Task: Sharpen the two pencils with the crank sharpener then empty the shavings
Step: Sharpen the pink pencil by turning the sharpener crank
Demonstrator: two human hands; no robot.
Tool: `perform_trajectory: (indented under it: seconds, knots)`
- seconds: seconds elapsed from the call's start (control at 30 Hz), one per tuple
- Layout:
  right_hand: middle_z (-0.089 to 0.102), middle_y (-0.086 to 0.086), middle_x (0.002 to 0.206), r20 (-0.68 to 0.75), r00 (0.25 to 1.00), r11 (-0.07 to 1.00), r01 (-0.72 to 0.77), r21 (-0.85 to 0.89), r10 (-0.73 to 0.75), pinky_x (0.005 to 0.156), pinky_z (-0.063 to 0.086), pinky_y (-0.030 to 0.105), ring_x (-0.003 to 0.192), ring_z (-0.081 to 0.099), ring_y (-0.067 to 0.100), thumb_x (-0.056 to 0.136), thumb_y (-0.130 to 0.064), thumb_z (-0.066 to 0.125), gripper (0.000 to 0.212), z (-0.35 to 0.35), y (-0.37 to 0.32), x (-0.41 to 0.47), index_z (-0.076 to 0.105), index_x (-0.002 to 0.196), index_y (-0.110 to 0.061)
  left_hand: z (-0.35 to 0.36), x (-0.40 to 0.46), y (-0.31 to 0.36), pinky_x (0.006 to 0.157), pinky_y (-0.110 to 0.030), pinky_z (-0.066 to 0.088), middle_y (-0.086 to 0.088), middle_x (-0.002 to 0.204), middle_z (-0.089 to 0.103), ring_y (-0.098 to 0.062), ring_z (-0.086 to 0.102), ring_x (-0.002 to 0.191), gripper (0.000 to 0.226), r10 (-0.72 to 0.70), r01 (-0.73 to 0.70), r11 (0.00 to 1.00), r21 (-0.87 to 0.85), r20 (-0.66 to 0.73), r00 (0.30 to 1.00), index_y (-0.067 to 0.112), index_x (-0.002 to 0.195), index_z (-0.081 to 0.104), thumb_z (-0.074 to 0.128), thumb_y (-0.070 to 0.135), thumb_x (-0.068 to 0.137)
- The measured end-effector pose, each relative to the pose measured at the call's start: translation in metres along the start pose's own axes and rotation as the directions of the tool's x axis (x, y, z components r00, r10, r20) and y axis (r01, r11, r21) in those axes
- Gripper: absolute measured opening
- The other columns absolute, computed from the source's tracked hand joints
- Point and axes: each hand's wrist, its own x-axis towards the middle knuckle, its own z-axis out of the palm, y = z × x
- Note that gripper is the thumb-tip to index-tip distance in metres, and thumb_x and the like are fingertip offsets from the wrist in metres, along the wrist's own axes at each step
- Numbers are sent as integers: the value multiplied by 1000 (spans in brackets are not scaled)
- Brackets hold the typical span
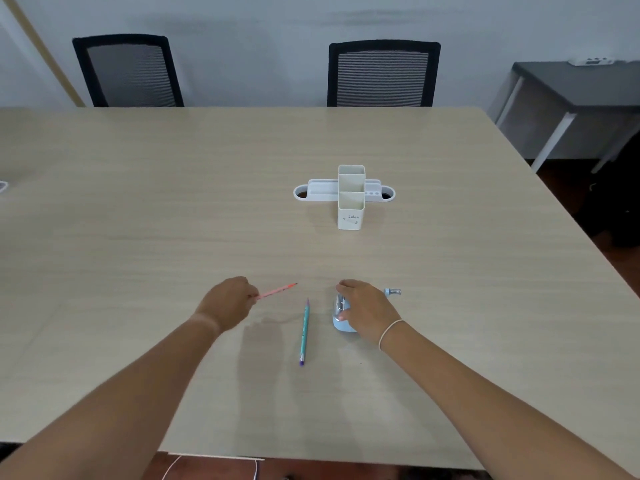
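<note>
My left hand [230, 301] pinches a pink pencil [278, 291] near its back end, with the tip pointing right and away, raised slightly off the table. A teal pencil [304, 330] with a purple end lies on the table between my hands, tip pointing away. My right hand [367, 311] grips the light blue crank sharpener [341, 318] from above, covering most of it. The sharpener's crank handle [393, 291] sticks out to the right past my fingers.
A white desk organiser [349, 197] stands further back near the middle of the wooden table [173, 220]. Two black mesh chairs [382, 74] stand at the far edge. A dark side table [575, 88] is at the right.
</note>
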Motion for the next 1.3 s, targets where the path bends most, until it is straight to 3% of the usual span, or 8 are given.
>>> perform_trajectory:
  seconds: [0.1, 0.2, 0.27, 0.33, 0.43, 0.7, 1.07, 1.3]
  knots:
    - [57, 8, 121, -16, 1000, 1000, 9, -7, -9, 91, 44, 33, 115, 52, 26, 79, -14, 64, 35, 1, 1, 1, 56, 111, 0, 15, -4, 18, 81, -31, 46, -12, 92, 68, -28, 62, 94, 21, -140, 140, 957, -253, 17, 990, 7, 95, 73, 55, 18, 90]
    - [57, 9, 121, -24, 1000, 1000, 18, -14, -18, 92, 44, 35, 114, 52, 26, 79, -15, 65, 36, 2, 2, 1, 56, 111, -1, 32, -10, 37, 68, -28, 50, -9, 80, 66, -26, 63, 75, 15, -278, 283, 823, -492, 85, 957, 5, 89, 73, 61, 13, 86]
    - [58, 9, 117, -30, 999, 1000, 22, -12, -22, 90, 44, 34, 112, 53, 25, 78, -16, 66, 34, 3, 2, 2, 57, 107, -1, 43, -15, 48, 58, -24, 48, -4, 66, 61, -23, 60, 63, 10, -336, 352, 746, -565, 138, 932, 8, 79, 69, 61, 10, 83]
    - [58, 9, 117, -24, 1000, 1000, 19, 3, -19, 91, 44, 34, 112, 52, 26, 77, -15, 67, 34, 3, 2, 2, 57, 106, -1, 52, -18, 54, 63, -25, 48, -6, 67, 60, -24, 60, 64, 10, -378, 400, 682, -612, 174, 910, 11, 73, 65, 60, 6, 81]
    - [59, 10, 115, -14, 1000, 1000, 20, 18, -20, 92, 43, 36, 111, 52, 27, 76, -14, 67, 34, 2, 2, 2, 57, 105, 0, 60, -21, 56, 66, -26, 47, -5, 74, 59, -25, 59, 68, 20, -409, 428, 634, -644, 190, 893, 17, 65, 58, 58, 1, 78]
    - [59, 9, 115, -7, 999, 999, 34, 7, -34, 90, 44, 35, 110, 52, 26, 77, -16, 66, 35, 1, 3, 1, 56, 107, -1, 63, -23, 63, 47, -23, 44, -3, 67, 57, -20, 55, 56, 24, -423, 425, 583, -692, 188, 886, 18, 62, 55, 57, -2, 76]
    - [57, 8, 121, -4, 999, 999, 36, 10, -36, 93, 41, 33, 116, 49, 26, 78, -16, 66, 38, 1, 3, 2, 55, 113, -1, 65, -25, 69, 55, -26, 46, -2, 66, 58, -20, 56, 59, 16, -411, 420, 636, -648, 177, 894, 12, 69, 58, 56, -2, 74]
    - [55, 9, 127, 0, 1000, 999, 31, 7, -31, 98, 41, 36, 120, 47, 26, 80, -16, 65, 41, 1, 3, 0, 53, 117, -2, 65, -25, 68, 48, -23, 44, -5, 73, 59, -18, 56, 53, 10, -405, 410, 634, -656, 171, 898, 11, 73, 57, 58, 3, 77]
